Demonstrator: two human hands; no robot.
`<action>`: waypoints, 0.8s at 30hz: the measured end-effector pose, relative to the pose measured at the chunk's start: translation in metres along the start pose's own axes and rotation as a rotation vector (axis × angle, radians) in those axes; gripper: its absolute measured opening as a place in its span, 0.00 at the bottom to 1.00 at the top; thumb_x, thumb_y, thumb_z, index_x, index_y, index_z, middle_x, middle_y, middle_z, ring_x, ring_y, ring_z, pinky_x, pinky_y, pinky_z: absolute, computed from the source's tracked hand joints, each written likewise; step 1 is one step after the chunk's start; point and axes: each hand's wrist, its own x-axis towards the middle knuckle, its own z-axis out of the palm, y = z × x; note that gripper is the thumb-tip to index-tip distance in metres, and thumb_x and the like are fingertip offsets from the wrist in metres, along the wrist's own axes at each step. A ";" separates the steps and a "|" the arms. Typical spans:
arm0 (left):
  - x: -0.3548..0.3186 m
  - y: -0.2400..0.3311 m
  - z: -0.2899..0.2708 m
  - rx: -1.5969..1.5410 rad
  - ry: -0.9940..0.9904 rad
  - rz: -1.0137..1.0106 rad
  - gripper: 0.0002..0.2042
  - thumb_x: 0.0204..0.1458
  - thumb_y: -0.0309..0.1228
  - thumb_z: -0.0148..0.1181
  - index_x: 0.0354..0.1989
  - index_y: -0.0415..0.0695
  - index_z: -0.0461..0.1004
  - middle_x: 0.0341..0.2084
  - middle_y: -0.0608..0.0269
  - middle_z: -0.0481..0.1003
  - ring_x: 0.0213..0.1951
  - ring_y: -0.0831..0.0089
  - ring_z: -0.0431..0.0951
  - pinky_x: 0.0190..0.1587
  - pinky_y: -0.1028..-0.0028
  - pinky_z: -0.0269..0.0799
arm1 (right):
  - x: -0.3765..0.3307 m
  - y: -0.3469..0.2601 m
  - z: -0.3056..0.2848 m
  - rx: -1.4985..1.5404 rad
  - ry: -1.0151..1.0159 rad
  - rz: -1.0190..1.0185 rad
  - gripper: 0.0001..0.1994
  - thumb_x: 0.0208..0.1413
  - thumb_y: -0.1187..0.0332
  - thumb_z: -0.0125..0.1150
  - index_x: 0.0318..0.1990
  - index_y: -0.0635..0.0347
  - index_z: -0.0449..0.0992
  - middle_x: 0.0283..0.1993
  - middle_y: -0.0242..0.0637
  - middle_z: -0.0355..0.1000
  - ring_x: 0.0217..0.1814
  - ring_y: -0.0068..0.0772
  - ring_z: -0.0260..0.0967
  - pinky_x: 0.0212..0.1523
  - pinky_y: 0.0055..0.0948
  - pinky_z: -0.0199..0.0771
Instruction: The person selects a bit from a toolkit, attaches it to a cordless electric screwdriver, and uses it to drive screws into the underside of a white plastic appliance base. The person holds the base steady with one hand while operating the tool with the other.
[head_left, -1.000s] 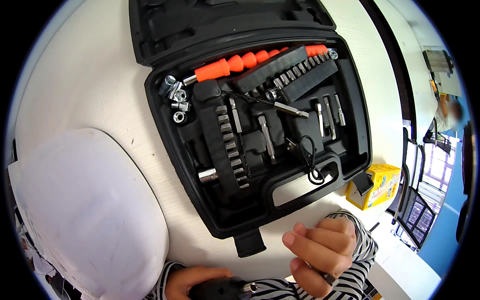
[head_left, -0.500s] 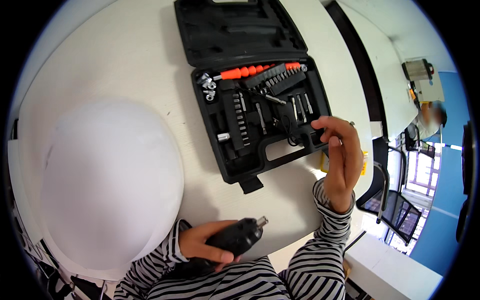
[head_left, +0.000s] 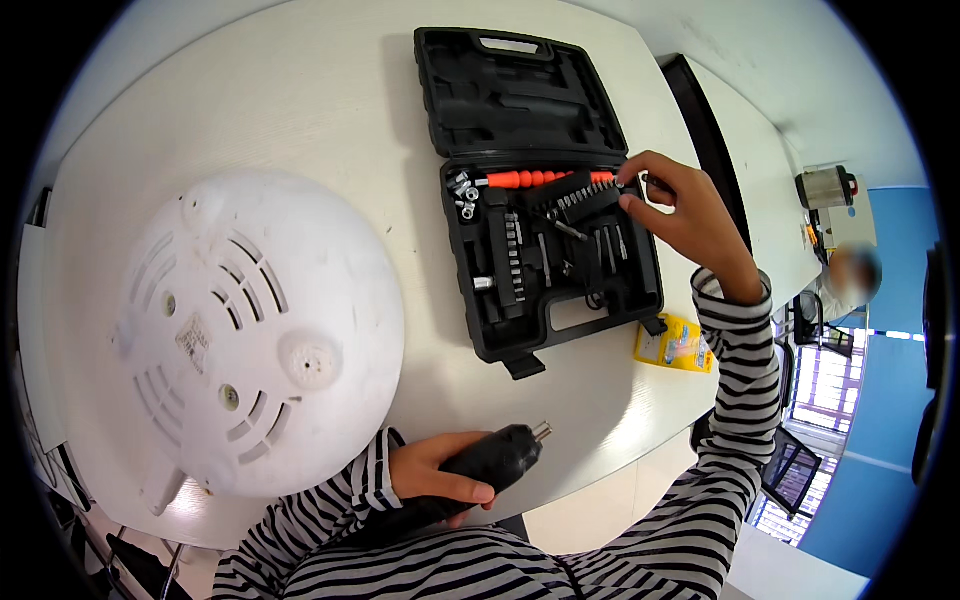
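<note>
Low in the head view, my left hand (head_left: pixel 440 474) wraps round a black power screwdriver (head_left: pixel 495 460). Its bare metal bit socket points up and to the right. My right hand (head_left: pixel 690 205) reaches over the right side of an open black tool case (head_left: pixel 487 340). Thumb and forefinger are apart, one on either side of the end of a black bit holder (head_left: pixel 590 203) with a row of bits; whether they touch it I cannot tell. An orange flexible extension shaft (head_left: pixel 520 180) lies behind the holder. More bits (head_left: pixel 515 260) and small sockets (head_left: pixel 466 195) fill the case.
A round white appliance (head_left: pixel 340 250) with vent slots and screw holes lies underside up at the left. A yellow package (head_left: pixel 675 345) is right of the case. Farther right are a chair (head_left: pixel 795 470) and a person (head_left: pixel 850 280) at another table.
My right hand has moved up from the case's lower right to its upper right, fingers drawn closer together. The head view has shifted, bringing the white appliance into sharper view. My left hand keeps the screwdriver.
</note>
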 end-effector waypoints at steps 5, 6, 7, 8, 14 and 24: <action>-0.001 0.001 0.003 -0.021 -0.001 -0.004 0.22 0.47 0.31 0.54 0.48 0.37 0.56 0.32 0.58 0.67 0.25 0.74 0.71 0.28 0.78 0.69 | 0.018 0.009 0.006 -0.127 -0.073 -0.140 0.17 0.41 0.71 0.59 0.43 0.59 0.70 0.41 0.40 0.71 0.37 0.38 0.68 0.40 0.28 0.67; -0.001 0.000 0.002 -0.047 -0.010 -0.002 0.22 0.47 0.31 0.54 0.48 0.36 0.56 0.32 0.58 0.67 0.26 0.74 0.70 0.28 0.78 0.69 | 0.017 0.011 0.012 -0.183 -0.077 -0.180 0.18 0.41 0.70 0.60 0.43 0.59 0.70 0.41 0.40 0.71 0.38 0.39 0.67 0.42 0.29 0.66; 0.000 -0.002 0.001 -0.057 -0.018 0.023 0.22 0.46 0.31 0.55 0.48 0.36 0.56 0.32 0.58 0.66 0.26 0.75 0.70 0.29 0.78 0.69 | 0.015 0.014 0.017 -0.206 -0.046 -0.217 0.19 0.38 0.71 0.62 0.42 0.59 0.70 0.38 0.39 0.71 0.39 0.39 0.65 0.43 0.30 0.64; 0.001 -0.001 -0.001 -0.057 -0.019 0.025 0.22 0.46 0.31 0.55 0.48 0.36 0.56 0.31 0.58 0.66 0.26 0.75 0.70 0.29 0.78 0.69 | 0.013 0.013 0.021 -0.289 -0.005 -0.208 0.18 0.38 0.71 0.62 0.42 0.59 0.70 0.37 0.39 0.70 0.38 0.39 0.65 0.42 0.31 0.64; 0.002 -0.005 -0.001 -0.089 -0.024 0.047 0.23 0.47 0.36 0.57 0.47 0.36 0.57 0.23 0.63 0.66 0.23 0.78 0.69 0.26 0.80 0.65 | 0.003 0.022 0.039 -0.637 0.163 -0.390 0.17 0.34 0.74 0.62 0.37 0.60 0.69 0.26 0.32 0.65 0.31 0.31 0.62 0.35 0.27 0.63; 0.003 -0.002 -0.006 -0.080 -0.059 0.005 0.23 0.47 0.33 0.56 0.48 0.36 0.56 0.29 0.60 0.65 0.26 0.76 0.70 0.29 0.79 0.68 | -0.016 0.014 0.012 0.271 -0.015 0.163 0.10 0.47 0.72 0.53 0.37 0.67 0.72 0.24 0.34 0.69 0.21 0.17 0.60 0.24 0.21 0.60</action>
